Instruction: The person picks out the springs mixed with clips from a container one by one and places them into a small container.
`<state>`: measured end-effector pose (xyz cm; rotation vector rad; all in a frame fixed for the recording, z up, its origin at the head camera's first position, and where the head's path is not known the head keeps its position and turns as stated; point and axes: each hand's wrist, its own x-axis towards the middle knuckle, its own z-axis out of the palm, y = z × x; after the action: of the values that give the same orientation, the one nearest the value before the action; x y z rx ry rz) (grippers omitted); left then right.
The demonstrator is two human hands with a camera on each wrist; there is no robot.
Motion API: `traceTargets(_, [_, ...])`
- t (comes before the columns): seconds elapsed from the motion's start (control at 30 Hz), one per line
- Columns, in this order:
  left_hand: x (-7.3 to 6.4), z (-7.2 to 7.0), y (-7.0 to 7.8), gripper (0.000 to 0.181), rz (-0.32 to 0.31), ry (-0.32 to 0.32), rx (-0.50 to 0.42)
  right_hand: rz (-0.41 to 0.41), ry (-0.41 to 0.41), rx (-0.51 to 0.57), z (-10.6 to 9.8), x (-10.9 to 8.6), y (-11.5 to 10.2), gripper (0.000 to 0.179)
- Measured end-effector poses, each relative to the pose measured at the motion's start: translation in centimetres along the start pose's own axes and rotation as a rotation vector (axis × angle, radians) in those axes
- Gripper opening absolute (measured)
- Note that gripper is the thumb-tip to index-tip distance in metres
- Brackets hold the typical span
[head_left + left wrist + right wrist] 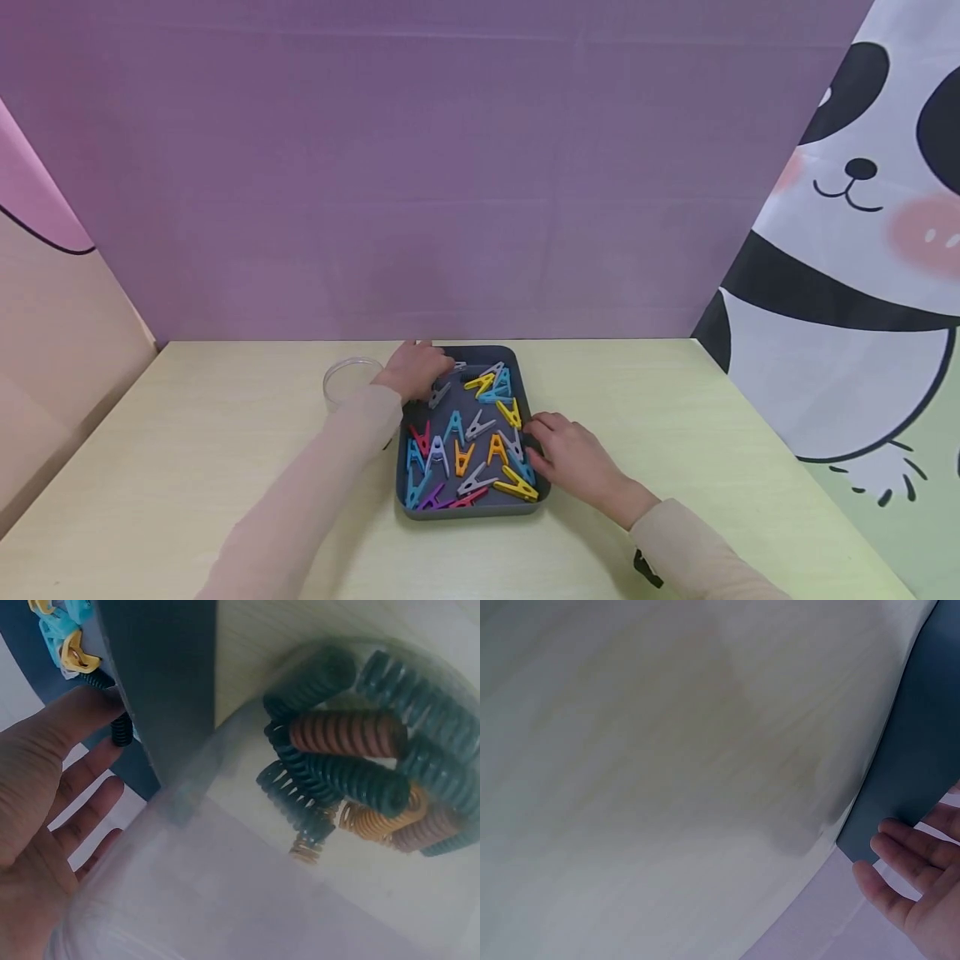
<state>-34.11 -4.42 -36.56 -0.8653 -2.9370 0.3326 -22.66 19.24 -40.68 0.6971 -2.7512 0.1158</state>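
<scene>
A dark grey tray [470, 514] holds many coloured clothespins [462, 458]. At its far left corner my left hand [415, 371] reaches over the rim. The left wrist view shows that hand pinching a small dark coil spring [121, 733] between thumb and finger. Beside the tray stands a clear round container [351, 362], with several green, brown and yellow springs [349, 735] seen through its wall in the left wrist view. My right hand [573, 458] rests against the tray's right side. Its loosely bent fingers [904, 859] touch the tray's outer wall in the right wrist view.
The tray stands on a pale wooden table [675, 442], near its far edge. Behind that edge hangs a purple cloth [450, 183]. A panda-printed sheet [847, 358] borders the table on the right.
</scene>
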Motion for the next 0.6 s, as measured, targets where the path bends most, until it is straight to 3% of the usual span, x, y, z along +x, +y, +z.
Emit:
traceTargets(0.27, [-0.6, -0.8, 0.0, 0.041, 0.012, 0.001, 0.0, 0.0, 0.004, -0.002, -0.1, 0.1, -0.1, 0.027])
traceTargets(0.6, [-2.8, -2.3, -1.0, 0.034, 0.099, 0.117, -0.052, 0.009, -0.01, 0.01, 0.0, 0.0, 0.0, 0.027])
